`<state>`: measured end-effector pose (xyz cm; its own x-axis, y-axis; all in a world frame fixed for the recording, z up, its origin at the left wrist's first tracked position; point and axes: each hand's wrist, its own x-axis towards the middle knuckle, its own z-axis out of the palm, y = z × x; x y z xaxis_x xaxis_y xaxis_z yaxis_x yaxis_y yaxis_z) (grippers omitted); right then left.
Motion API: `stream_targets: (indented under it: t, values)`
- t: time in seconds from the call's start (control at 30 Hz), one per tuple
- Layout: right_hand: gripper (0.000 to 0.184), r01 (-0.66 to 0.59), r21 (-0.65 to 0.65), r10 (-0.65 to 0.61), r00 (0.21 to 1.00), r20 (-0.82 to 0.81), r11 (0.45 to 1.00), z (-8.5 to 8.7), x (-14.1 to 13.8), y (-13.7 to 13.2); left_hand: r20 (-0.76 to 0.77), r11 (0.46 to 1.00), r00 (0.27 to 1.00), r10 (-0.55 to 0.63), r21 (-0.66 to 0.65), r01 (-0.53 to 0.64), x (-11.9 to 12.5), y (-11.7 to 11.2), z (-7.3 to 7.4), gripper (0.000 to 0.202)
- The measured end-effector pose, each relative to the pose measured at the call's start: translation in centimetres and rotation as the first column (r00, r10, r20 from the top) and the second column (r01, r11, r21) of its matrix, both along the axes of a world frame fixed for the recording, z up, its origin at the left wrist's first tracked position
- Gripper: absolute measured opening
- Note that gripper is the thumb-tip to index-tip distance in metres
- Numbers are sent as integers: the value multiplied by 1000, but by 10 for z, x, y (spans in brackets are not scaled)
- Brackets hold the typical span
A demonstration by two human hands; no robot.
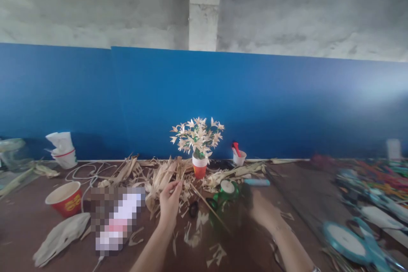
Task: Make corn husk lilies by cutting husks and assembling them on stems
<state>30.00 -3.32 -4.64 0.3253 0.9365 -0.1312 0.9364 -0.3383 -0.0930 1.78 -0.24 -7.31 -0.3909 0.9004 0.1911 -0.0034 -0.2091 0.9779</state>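
Note:
My left hand point(170, 199) is raised over the husk scraps, its thumb and fingertips pinched together. Whatever is between them is too small to make out. My right hand point(263, 210) is smeared by motion near a roll of green tape point(228, 188), so its fingers do not show. Between the hands lie a thin stick point(207, 202), a small dark ring-shaped thing point(193, 209) and pale cut husk pieces point(195, 229). Behind them, a bunch of pale husk flowers point(199, 136) stands upright in a red and white cup point(199, 168).
Dried corn husks point(164, 176) spread across the table's back. Leftward are a red paper bowl point(65, 199), a blurred-out device with a cable point(119, 221) and a white cup point(64, 157). Rightward lie a light-blue tube point(256, 182), a blue ribbon spool point(346, 240) and colourful strands point(379, 178).

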Motion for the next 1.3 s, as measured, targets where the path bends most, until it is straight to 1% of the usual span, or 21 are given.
stream_targets:
  t: [0.07,0.1,0.13,0.17,0.23,0.27,0.3,0.33,0.37,0.43,0.57,0.67,0.7,0.73,0.77,0.83,0.87,1.0,1.1,1.2,1.3]
  values:
    - [32,29,30,-31,997,67,999,10,-10,-3,13,1000,1000,-6,-9,6,0,-1,2,37]
    - [32,19,72,-27,994,104,997,16,-17,-4,20,1000,1000,-6,-10,6,0,-1,3,38]
    - [30,-21,127,3,991,135,992,22,-26,-4,25,1000,1000,-3,-11,4,1,-2,3,38]
    - [28,-80,182,55,989,140,980,27,-36,-4,26,1000,1000,2,-12,-2,1,-2,3,39]
    - [26,-259,277,266,964,12,925,32,-60,-3,19,1000,1000,13,-9,-12,1,-3,3,38]
    - [24,-354,296,393,916,-83,887,32,-73,-2,13,1000,1000,14,-6,-14,1,-3,2,38]
    - [22,-450,301,510,845,-160,841,29,-85,-2,6,1000,1000,14,-5,-14,1,-2,1,37]
    - [20,-518,280,577,792,-200,808,25,-95,-2,0,1000,1000,14,-4,-14,2,-2,0,36]
    - [19,-555,248,604,766,-220,794,20,-104,-2,-3,1000,1000,13,-3,-13,2,-1,-1,35]
    - [21,-584,208,619,750,-232,785,8,-115,-2,-1,1000,1000,13,10,-13,3,0,-3,32]
    - [22,-537,245,590,747,-308,807,-10,-117,-2,-3,999,1000,1,44,-1,6,0,-5,28]
    - [19,-524,261,585,731,-350,811,-13,-113,3,-12,999,1000,-6,43,7,6,-1,-7,29]
    - [18,-503,278,575,714,-399,818,-13,-112,6,-11,999,1000,-6,43,7,6,-1,-8,29]
    - [17,-458,303,549,684,-480,836,-12,-112,9,-8,999,1000,-8,43,8,6,-1,-8,29]
    - [15,-394,325,510,636,-579,860,-12,-112,13,-4,999,1000,-13,39,13,7,-1,-8,30]
    - [9,-245,335,415,501,-760,910,-13,-113,22,0,999,999,-33,27,33,8,-2,-8,32]
    - [8,-188,325,375,437,-817,927,-13,-114,26,-3,999,999,-43,22,43,9,-3,-7,33]
    - [12,-81,288,300,279,-912,954,-15,-122,41,-25,998,999,-34,50,35,14,-9,-2,35]
    - [15,-24,257,257,167,-952,966,-15,-130,44,-47,996,999,-23,87,27,18,-15,3,34]
    - [15,17,237,234,88,-968,971,-14,-136,44,-83,993,996,-32,114,42,20,-16,5,36]
    - [13,42,236,234,32,-972,971,-14,-142,42,-102,991,994,-40,127,52,20,-15,6,36]
